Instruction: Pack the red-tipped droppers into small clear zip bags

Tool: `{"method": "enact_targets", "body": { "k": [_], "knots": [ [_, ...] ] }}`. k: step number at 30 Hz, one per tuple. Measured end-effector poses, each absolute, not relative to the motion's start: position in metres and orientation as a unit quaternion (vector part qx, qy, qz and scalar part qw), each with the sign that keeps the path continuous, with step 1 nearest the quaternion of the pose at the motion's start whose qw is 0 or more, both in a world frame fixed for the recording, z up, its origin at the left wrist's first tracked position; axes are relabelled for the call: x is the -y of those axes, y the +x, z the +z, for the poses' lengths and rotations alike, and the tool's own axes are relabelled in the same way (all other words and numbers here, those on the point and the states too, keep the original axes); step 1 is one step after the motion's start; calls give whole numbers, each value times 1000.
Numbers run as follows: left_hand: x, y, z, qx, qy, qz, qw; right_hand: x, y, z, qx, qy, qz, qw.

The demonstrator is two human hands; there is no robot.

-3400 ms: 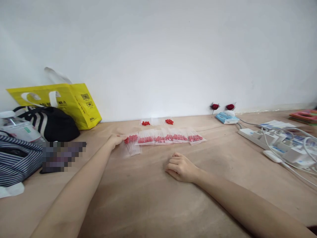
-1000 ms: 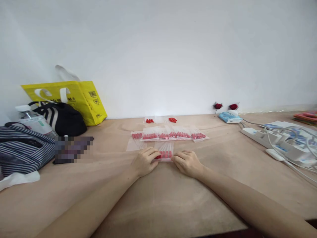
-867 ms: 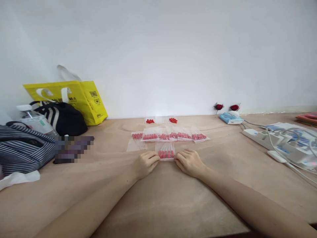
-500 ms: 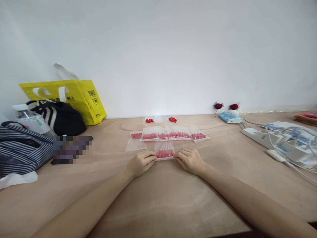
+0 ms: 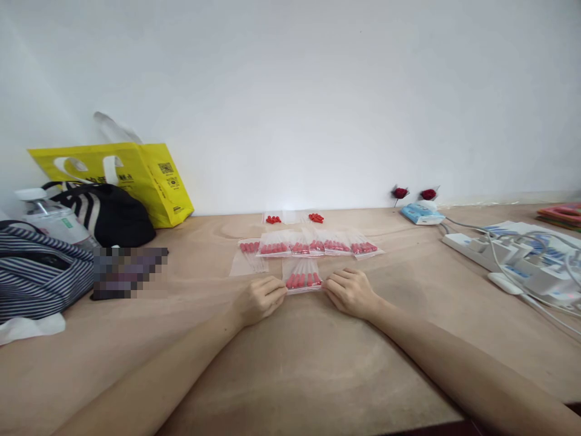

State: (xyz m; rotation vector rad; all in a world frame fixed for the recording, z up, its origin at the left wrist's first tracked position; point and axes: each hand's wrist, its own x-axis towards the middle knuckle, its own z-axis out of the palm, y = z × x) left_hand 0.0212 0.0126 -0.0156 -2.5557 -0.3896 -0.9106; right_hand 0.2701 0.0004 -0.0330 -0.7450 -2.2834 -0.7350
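A small clear plastic bag (image 5: 303, 270) lies flat in front of me with several red-tipped thin sticks (image 5: 303, 280) in it, red ends toward me. My left hand (image 5: 261, 299) pinches the near left corner of this bag. At its near right corner my right hand (image 5: 350, 292) has its fingers closed on the edge. Just beyond, a row of similar bags (image 5: 324, 244) with red-tipped sticks lies partly overlapping. Another such bag (image 5: 249, 260) rests left of the held one. Farther back are two small clusters of red pieces (image 5: 273, 220) on clear plastic.
On the left stand a yellow tote bag (image 5: 157, 188), a black bag (image 5: 120, 215), a plastic bottle (image 5: 57, 221) and a striped pouch (image 5: 43, 272). A blue tissue pack (image 5: 421, 213), dark red roses (image 5: 428, 194) and a power strip with cables (image 5: 508, 261) are on the right.
My right hand has shifted slightly to the right along the bag's near edge. My left hand stays at its corner, and the view has turned very slightly.
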Motion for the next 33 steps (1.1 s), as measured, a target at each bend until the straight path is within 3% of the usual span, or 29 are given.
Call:
{"method": "enact_targets", "body": {
  "k": [6, 17, 23, 33],
  "knots": [
    [-12, 24, -16, 151, -911, -339, 180, 3, 249, -29, 858, -285, -267, 334],
    [-12, 26, -14, 144, -904, -354, 190, -8, 225, -33, 853, -192, -354, 331],
    [-10, 29, -10, 114, -901, -349, 232, -9, 224, -32, 866, -168, -344, 323],
    [-14, 24, -15, 143, -903, -343, 216, -8, 229, -32, 857, -219, -326, 335]
  ]
}}
